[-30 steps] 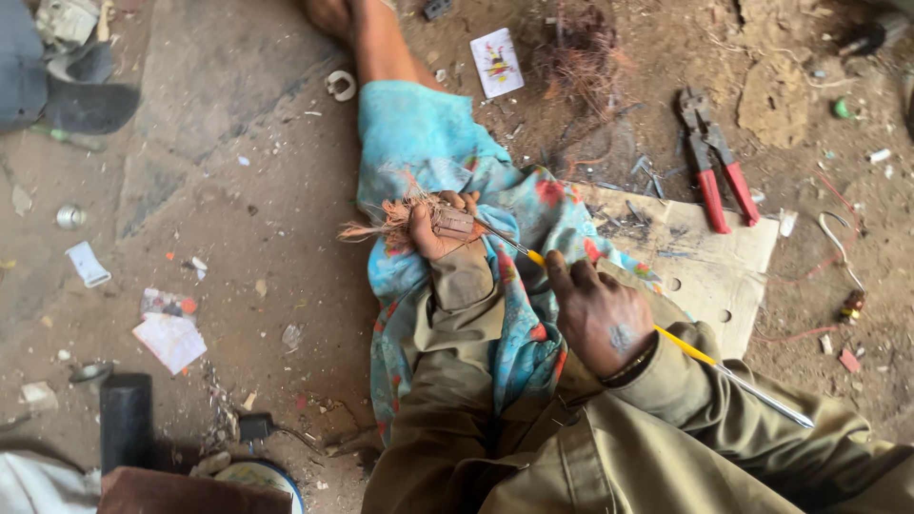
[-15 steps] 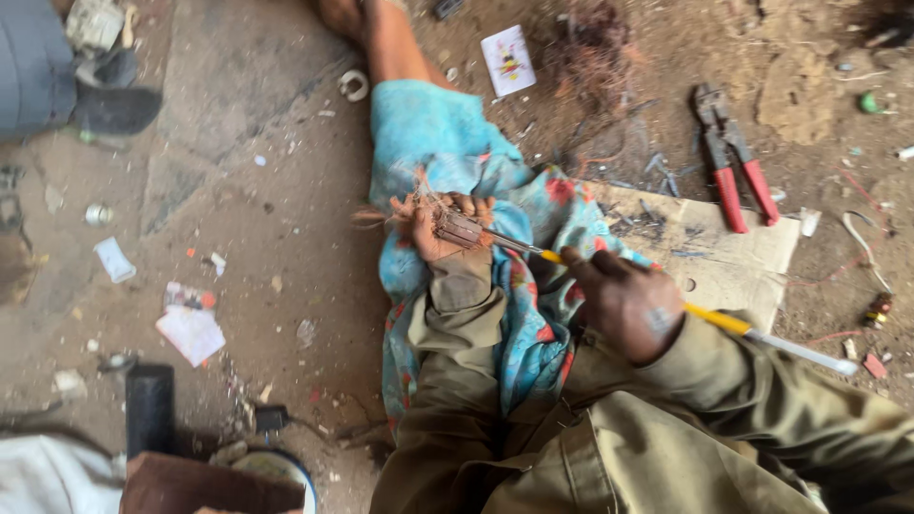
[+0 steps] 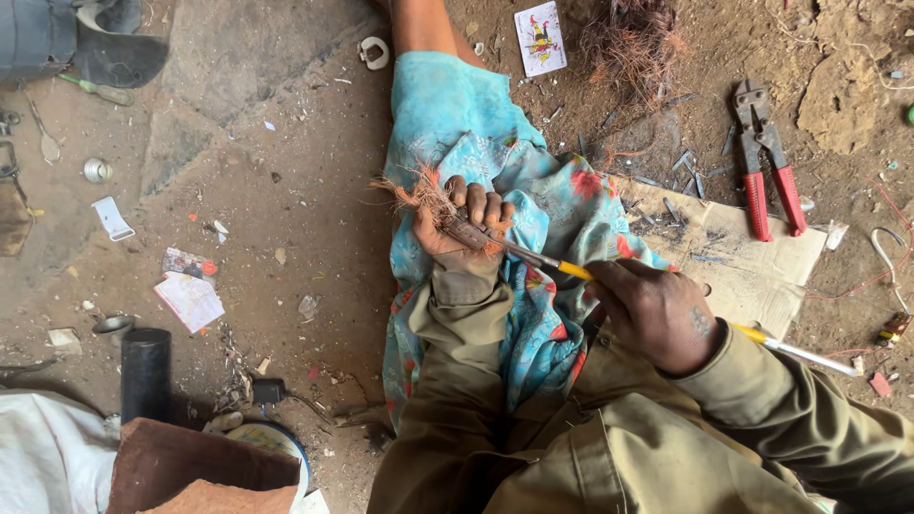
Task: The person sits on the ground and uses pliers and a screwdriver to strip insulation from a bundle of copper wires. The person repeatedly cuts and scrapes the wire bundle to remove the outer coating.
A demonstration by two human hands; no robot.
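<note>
Wire bundle (image 3: pixel 428 195) — a small tuft of frayed copper-coloured strands around a short dark core, clenched in a fist over a lap draped in turquoise flowered cloth; loose ends fan up and to the left of the fingers. Yellow-handled tool (image 3: pixel 571 270) — slim, with a dark metal shaft, a yellow grip and a pale tail end; lies slanted, its tip set against the bundle.

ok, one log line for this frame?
left hand: grips frayed copper wire bundle | right hand: holds yellow-handled tool, tip at bundle | red-handled cutters: on ground
</note>
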